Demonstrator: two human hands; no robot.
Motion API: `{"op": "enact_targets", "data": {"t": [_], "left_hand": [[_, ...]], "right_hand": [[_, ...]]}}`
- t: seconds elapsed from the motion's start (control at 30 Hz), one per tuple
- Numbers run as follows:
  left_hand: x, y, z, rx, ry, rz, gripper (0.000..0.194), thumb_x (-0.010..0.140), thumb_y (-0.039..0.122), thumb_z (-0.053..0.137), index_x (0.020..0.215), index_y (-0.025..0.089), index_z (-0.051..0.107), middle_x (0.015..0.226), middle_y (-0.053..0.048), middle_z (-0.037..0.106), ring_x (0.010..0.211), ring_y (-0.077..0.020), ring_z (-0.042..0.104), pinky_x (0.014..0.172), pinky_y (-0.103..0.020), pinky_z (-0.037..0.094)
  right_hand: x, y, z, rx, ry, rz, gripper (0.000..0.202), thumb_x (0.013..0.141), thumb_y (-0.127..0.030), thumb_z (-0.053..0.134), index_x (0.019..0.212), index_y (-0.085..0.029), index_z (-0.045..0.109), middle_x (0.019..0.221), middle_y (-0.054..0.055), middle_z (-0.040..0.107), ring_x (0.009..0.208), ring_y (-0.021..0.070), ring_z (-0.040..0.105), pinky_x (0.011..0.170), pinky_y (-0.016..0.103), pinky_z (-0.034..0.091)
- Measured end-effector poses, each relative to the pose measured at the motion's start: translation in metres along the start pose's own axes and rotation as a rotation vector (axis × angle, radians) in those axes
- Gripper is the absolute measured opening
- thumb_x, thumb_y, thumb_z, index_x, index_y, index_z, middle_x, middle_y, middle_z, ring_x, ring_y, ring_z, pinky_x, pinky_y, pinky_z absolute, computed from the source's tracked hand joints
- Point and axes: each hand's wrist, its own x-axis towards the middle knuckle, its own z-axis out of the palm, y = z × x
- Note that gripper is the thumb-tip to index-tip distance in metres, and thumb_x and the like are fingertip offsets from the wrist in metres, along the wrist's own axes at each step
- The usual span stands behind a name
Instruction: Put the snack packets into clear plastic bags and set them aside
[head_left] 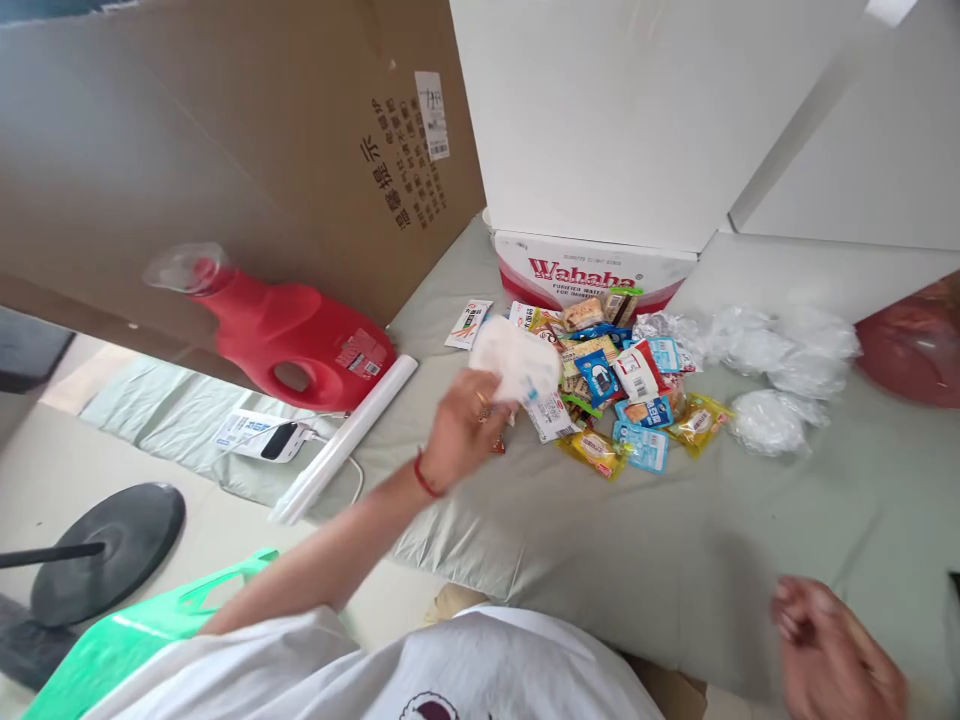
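My left hand [466, 425], with a red string on its wrist, pinches a whitish packet [517, 360] blurred by motion. The packet is over the left side of a heap of small wrapped snacks [596, 375] on the grey-green cloth. Around the heap's front lie yellow snack packets [592, 452] and light blue packets [641, 446]. A white packet [469, 324] rests apart at its left. My right hand [832, 640] is at the lower right, away from the heap, with its fingers curled. Whether anything is inside them is hidden.
Behind the heap stands a Wahaba-style printed carton [592, 265]. Crumpled clear plastic [780, 350] lies to the right, near a reddish round object [911, 340]. Leftward are a red jug [300, 335], a white roll [345, 440], a power strip [262, 437] and a large cardboard box [225, 150].
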Motion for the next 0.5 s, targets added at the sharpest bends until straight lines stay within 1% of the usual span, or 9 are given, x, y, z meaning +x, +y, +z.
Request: {"op": "enact_targets", "data": {"t": [0.07,0.13,0.2,0.27,0.3,0.33,0.4,0.43,0.5], "left_hand": [[-0.037,0.032,0.026,-0.215,-0.257,0.099,0.005,0.088,0.028,0.07,0.086,0.024,0.072,0.093,-0.01,0.071,0.1,-0.0272,0.063,0.1,-0.042,0.046],[-0.065,0.054,0.048,-0.33,-0.445,0.217,0.008,0.092,0.026,0.065,0.089,0.024,0.072,0.093,-0.011,0.073,0.105,-0.0275,0.064,0.097,-0.042,0.049],[-0.082,0.066,0.061,-0.384,-0.602,0.312,0.013,0.095,0.028,0.06,0.091,0.024,0.072,0.093,-0.012,0.074,0.103,-0.0276,0.065,0.098,-0.043,0.051],[-0.089,0.069,0.063,-0.45,-0.725,0.393,0.016,0.096,0.032,0.057,0.095,0.024,0.071,0.093,-0.014,0.073,0.1,-0.0277,0.067,0.1,-0.044,0.051],[-0.09,0.069,0.061,-0.489,-0.737,0.41,0.018,0.097,0.033,0.055,0.097,0.024,0.07,0.093,-0.014,0.073,0.098,-0.0275,0.067,0.099,-0.044,0.051],[-0.09,0.068,0.057,-0.513,-0.695,0.402,0.019,0.098,0.032,0.052,0.101,0.023,0.069,0.093,-0.014,0.072,0.098,-0.0274,0.067,0.097,-0.043,0.052],[-0.088,0.064,0.052,-0.456,-0.529,0.326,0.02,0.098,0.03,0.053,0.109,0.023,0.068,0.101,-0.015,0.07,0.099,-0.0274,0.066,0.094,-0.042,0.052],[-0.087,0.063,0.053,-0.384,-0.485,0.29,0.022,0.095,0.031,0.058,0.114,0.024,0.067,0.108,-0.016,0.068,0.101,-0.0278,0.065,0.093,-0.042,0.052],[-0.086,0.062,0.06,-0.224,-0.53,0.258,0.039,0.085,0.035,0.073,0.122,0.025,0.066,0.122,-0.016,0.064,0.103,-0.0296,0.064,0.09,-0.041,0.052]], "right_hand": [[-0.007,0.005,0.049,0.137,-0.184,0.154,0.042,0.073,-0.058,0.084,0.101,-0.027,0.077,0.105,0.007,0.074,0.091,0.0231,0.067,0.071,0.034,0.056],[-0.012,0.005,0.093,0.288,-0.396,0.275,0.073,0.071,-0.073,0.078,0.13,-0.033,0.068,0.135,0.01,0.067,0.118,0.0319,0.063,0.088,0.046,0.057],[-0.019,0.005,0.121,0.37,-0.539,0.376,0.086,0.071,-0.084,0.069,0.141,-0.034,0.061,0.138,0.011,0.065,0.127,0.0365,0.06,0.095,0.053,0.055],[-0.026,0.007,0.133,0.404,-0.618,0.434,0.091,0.072,-0.083,0.068,0.145,-0.031,0.057,0.133,0.013,0.067,0.127,0.0388,0.06,0.099,0.056,0.053],[-0.029,0.008,0.134,0.415,-0.633,0.446,0.093,0.071,-0.08,0.07,0.147,-0.029,0.056,0.132,0.013,0.068,0.126,0.0393,0.06,0.101,0.056,0.051],[-0.031,0.01,0.133,0.426,-0.632,0.445,0.094,0.071,-0.077,0.073,0.15,-0.029,0.053,0.133,0.013,0.068,0.126,0.0395,0.06,0.103,0.057,0.05],[-0.033,0.013,0.129,0.443,-0.619,0.437,0.093,0.072,-0.072,0.075,0.152,-0.03,0.051,0.137,0.012,0.065,0.127,0.0386,0.06,0.105,0.056,0.05],[-0.034,0.015,0.127,0.444,-0.619,0.438,0.092,0.073,-0.071,0.075,0.152,-0.031,0.05,0.139,0.011,0.064,0.128,0.0379,0.059,0.105,0.055,0.05],[-0.035,0.017,0.124,0.425,-0.633,0.442,0.088,0.077,-0.07,0.073,0.152,-0.032,0.049,0.141,0.01,0.063,0.129,0.0365,0.059,0.105,0.053,0.051]]}}
